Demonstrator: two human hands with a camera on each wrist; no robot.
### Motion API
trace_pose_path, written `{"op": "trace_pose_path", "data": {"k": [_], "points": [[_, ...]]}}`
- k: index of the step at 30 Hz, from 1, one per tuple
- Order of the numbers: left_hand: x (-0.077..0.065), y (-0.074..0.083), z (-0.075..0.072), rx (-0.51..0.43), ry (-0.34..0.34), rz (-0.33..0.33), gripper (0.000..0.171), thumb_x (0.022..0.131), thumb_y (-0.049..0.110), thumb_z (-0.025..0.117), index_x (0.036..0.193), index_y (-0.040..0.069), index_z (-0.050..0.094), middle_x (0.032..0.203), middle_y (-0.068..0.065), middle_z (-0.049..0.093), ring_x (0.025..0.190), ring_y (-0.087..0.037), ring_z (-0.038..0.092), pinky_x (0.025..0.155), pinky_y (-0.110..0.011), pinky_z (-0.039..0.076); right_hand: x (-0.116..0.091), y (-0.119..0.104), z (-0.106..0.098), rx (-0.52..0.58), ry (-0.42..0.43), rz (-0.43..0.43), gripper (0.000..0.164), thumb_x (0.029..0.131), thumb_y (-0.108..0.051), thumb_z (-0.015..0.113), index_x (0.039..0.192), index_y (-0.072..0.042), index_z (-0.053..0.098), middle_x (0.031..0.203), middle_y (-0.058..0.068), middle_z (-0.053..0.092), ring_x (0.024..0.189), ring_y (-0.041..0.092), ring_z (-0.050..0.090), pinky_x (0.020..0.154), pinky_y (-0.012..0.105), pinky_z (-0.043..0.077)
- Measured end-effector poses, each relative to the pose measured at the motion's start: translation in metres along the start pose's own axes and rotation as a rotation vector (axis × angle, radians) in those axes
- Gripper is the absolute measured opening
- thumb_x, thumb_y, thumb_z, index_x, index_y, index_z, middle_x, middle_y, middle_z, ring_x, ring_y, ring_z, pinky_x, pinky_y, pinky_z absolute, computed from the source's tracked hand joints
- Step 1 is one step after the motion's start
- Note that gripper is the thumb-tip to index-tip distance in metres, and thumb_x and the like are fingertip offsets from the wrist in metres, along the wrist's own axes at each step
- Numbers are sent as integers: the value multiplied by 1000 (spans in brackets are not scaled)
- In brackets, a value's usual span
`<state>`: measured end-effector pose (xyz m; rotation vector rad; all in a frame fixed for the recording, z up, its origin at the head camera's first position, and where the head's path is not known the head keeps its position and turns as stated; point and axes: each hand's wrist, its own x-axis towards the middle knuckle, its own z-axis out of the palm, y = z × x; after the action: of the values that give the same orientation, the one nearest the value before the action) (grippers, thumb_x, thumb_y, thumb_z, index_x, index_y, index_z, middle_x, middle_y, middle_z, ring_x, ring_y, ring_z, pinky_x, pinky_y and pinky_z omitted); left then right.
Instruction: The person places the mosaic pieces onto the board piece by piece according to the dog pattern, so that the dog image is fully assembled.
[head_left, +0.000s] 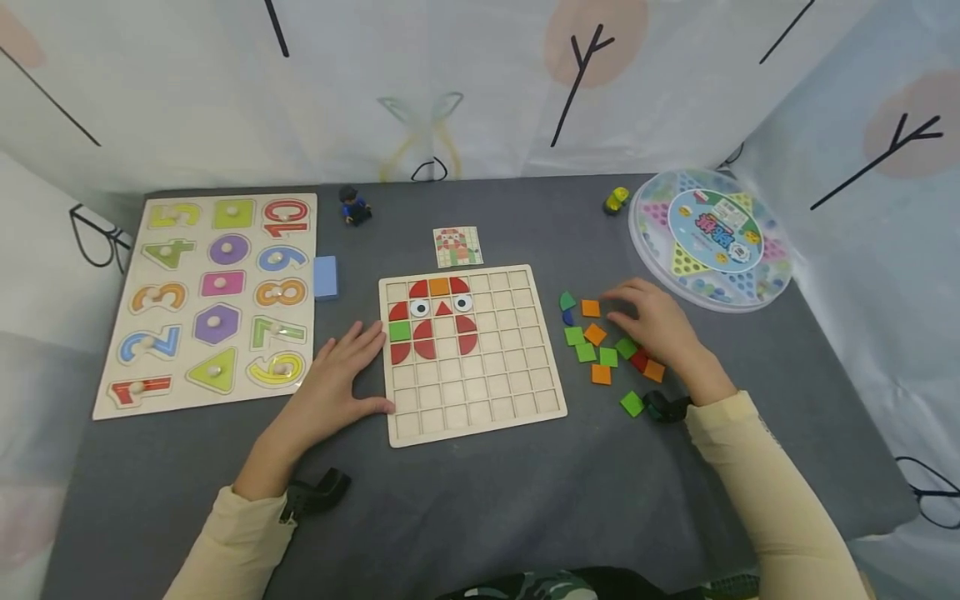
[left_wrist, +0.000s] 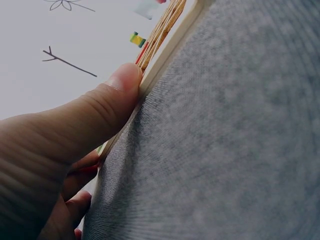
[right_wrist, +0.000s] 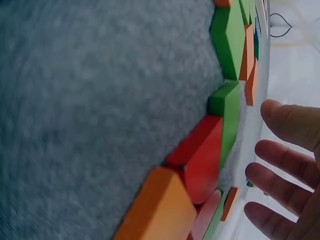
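A wooden grid board [head_left: 510, 367] lies at the middle of the table, with red pieces, a green square [head_left: 400, 332], an orange square [head_left: 438, 287] and two eye pieces in its upper left cells. My left hand [head_left: 333, 392] rests along the board's left edge; in the left wrist view its thumb [left_wrist: 122, 82] touches the rim. To the right, my right hand [head_left: 660, 325] hovers over loose green, orange and red pieces [head_left: 601, 374]. Its fingers are spread and bare in the right wrist view, near a red piece [right_wrist: 197, 157] and a green piece [right_wrist: 230, 110].
Behind the board lies a small picture card [head_left: 457, 247]. A number puzzle board [head_left: 176, 279] is at the left, beside a blue block [head_left: 326, 277]. A toy figure [head_left: 354, 206], a small yellow toy [head_left: 616, 200] and a round game box [head_left: 712, 237] stand farther back.
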<state>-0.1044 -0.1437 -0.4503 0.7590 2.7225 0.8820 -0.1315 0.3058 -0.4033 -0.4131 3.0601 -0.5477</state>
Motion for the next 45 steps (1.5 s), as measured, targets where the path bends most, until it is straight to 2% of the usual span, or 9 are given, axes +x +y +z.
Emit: {"op": "trace_pose_path", "data": {"k": [8, 14, 18, 23, 27, 31, 38, 45], "points": [[-1, -1, -1, 15, 1, -8, 102, 60, 50, 74, 141, 12, 25, 147, -4, 20, 136, -27, 10, 104, -55, 8, 6, 12, -1, -7, -17, 31, 32, 77, -12, 69, 108, -4, 63, 107, 13, 55, 92, 27, 54, 80, 42, 45], [0, 0, 0, 6, -6, -1, 102, 61, 51, 73, 141, 12, 25, 148, -4, 19, 136, -27, 9, 104, -56, 7, 14, 4, 2, -18, -104, -42, 32, 79, -18, 67, 110, -8, 64, 106, 11, 57, 98, 27, 51, 84, 43, 42], [0, 0, 1, 8, -7, -3, 102, 61, 51, 73, 141, 12, 25, 148, -4, 19, 136, -27, 9, 104, -55, 7, 20, -3, 6, -44, -161, -70, 31, 80, -18, 67, 109, -10, 64, 104, 8, 56, 95, 25, 51, 81, 41, 44], [0, 1, 1, 10, 3, 0, 101, 61, 50, 74, 141, 13, 26, 148, -3, 20, 136, -26, 9, 104, -54, 8, 25, -13, 5, -72, -153, -83, 26, 79, -17, 67, 104, -8, 65, 100, 6, 57, 93, 23, 53, 80, 39, 45], [0, 2, 0, 11, 6, 7, 100, 61, 48, 75, 141, 12, 26, 147, -4, 20, 136, -27, 9, 104, -54, 7, 29, -39, 3, -52, -88, -165, 27, 78, -17, 68, 103, -7, 64, 98, 6, 59, 89, 22, 54, 76, 38, 47], [-1, 2, -1, 12, 5, 7, 100, 61, 47, 75, 141, 12, 26, 147, -5, 21, 136, -27, 10, 104, -54, 7, 36, -81, 8, -44, -50, -268, 29, 77, -18, 70, 103, -7, 65, 98, 6, 60, 89, 21, 55, 73, 35, 47], [-1, 0, -1, 9, 1, 1, 101, 61, 49, 74, 141, 13, 25, 148, -4, 19, 137, -26, 8, 105, -53, 6, 48, -149, 40, -94, -108, -397, 25, 77, -22, 69, 99, -10, 68, 89, 0, 62, 76, 12, 55, 66, 26, 46], [0, 0, -1, 5, -2, 0, 101, 61, 49, 74, 141, 13, 25, 148, -4, 20, 136, -27, 8, 105, -54, 6, 56, -178, 62, -164, -151, -472, 14, 79, -20, 65, 91, -14, 69, 83, -3, 58, 73, 11, 53, 65, 25, 44]]}}
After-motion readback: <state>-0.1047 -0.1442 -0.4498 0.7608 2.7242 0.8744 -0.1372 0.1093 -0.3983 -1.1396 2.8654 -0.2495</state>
